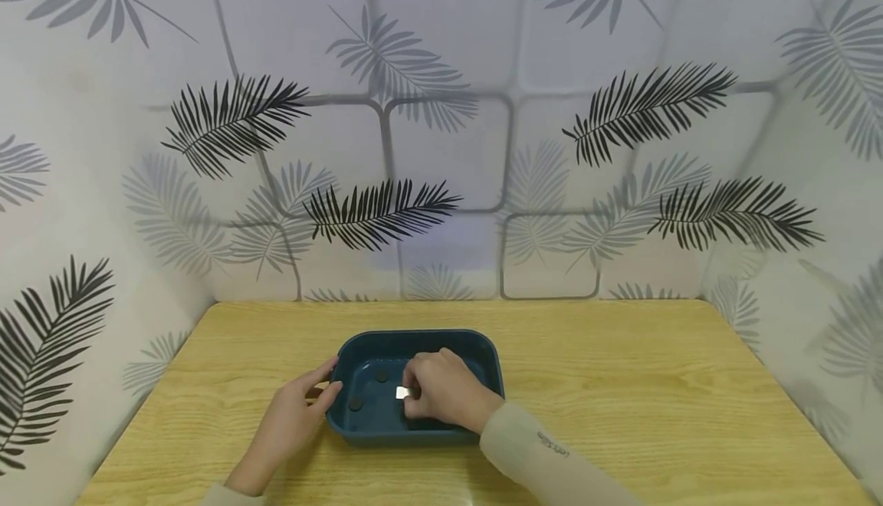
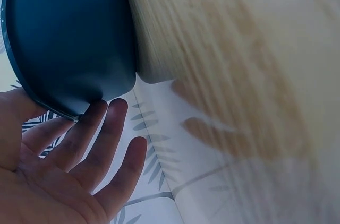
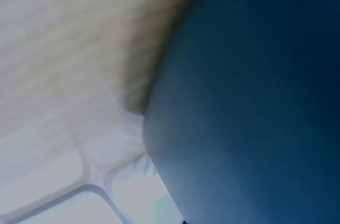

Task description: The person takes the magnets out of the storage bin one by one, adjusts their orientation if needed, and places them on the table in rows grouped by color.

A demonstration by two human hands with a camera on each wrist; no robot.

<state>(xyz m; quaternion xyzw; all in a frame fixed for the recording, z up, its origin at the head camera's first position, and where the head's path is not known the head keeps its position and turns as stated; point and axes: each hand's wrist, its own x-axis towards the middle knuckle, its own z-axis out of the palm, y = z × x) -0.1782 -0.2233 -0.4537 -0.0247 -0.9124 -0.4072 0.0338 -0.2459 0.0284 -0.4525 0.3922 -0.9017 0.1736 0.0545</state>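
A dark blue oblong basin point(image 1: 386, 438) stands on the wooden table, and two small dark round discs point(image 1: 355, 404) lie on its floor toward the left. At the basin's left end my left hand point(image 1: 293, 414) holds the rim. In the left wrist view its thumb goes over the rim, while the other fingers point(image 2: 114, 120) lie spread at the outer wall. My right hand point(image 1: 441, 389) is down inside the basin, fingers curled, pinching a small white flat piece point(image 1: 402, 392) that is mostly hidden. The right wrist view shows the basin's wall point(image 3: 239, 118), not the hand.
The light wooden table point(image 1: 621, 383) extends around the basin on all sides. Behind it and along both sides rise pale walls point(image 1: 441, 146) with a leaf and rounded-line pattern.
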